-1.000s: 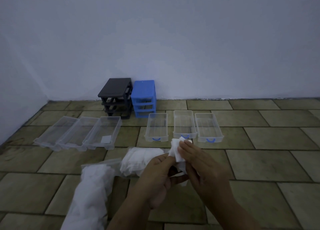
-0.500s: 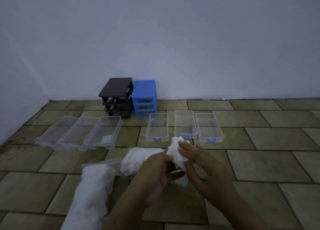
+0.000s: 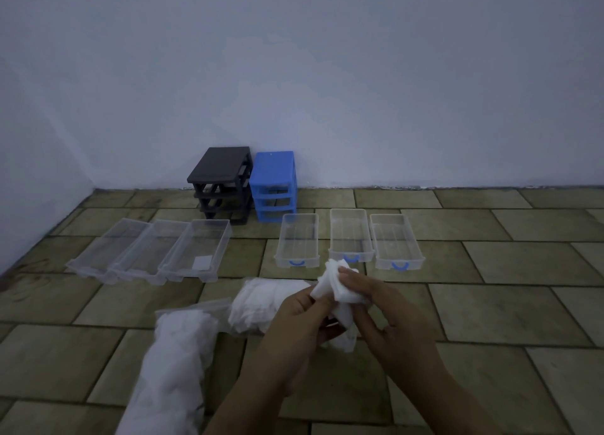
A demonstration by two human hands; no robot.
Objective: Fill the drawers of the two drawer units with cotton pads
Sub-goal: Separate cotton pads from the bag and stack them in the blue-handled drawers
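Low in the middle of the frame, both hands hold a small stack of white cotton pads [image 3: 340, 290] above the tiled floor [image 3: 490, 303]. The left hand [image 3: 294, 330] is curled around the lower part of the stack from the left side, while the right hand [image 3: 389, 313] pinches the upper pads, its thumb lying across the top sheet and its fingers curled behind. The top corner of the stack overlaps the front edge of the middle blue-handled drawer in the picture.

Just left of the hands, a loose heap of cotton pads [image 3: 258, 303] lies on the floor, and further to the lower left a clear plastic bag of cotton pads [image 3: 176, 369] stretches toward the bottom edge.

Across the middle of the frame six clear drawers sit out on the floor. On the left, three plain clear drawers [image 3: 153, 251] lie side by side, touching; the rightmost one [image 3: 199, 248] contains a single white pad [image 3: 201, 263] near its front. Right of centre, three clear drawers with blue handles [image 3: 349, 241] stand in a row with small gaps between them, and nothing shows inside them.

Behind the drawers, against the pale wall [image 3: 327, 75], the black drawer unit [image 3: 224, 182] and the blue drawer unit [image 3: 274, 186] stand just beside each other, their slots open
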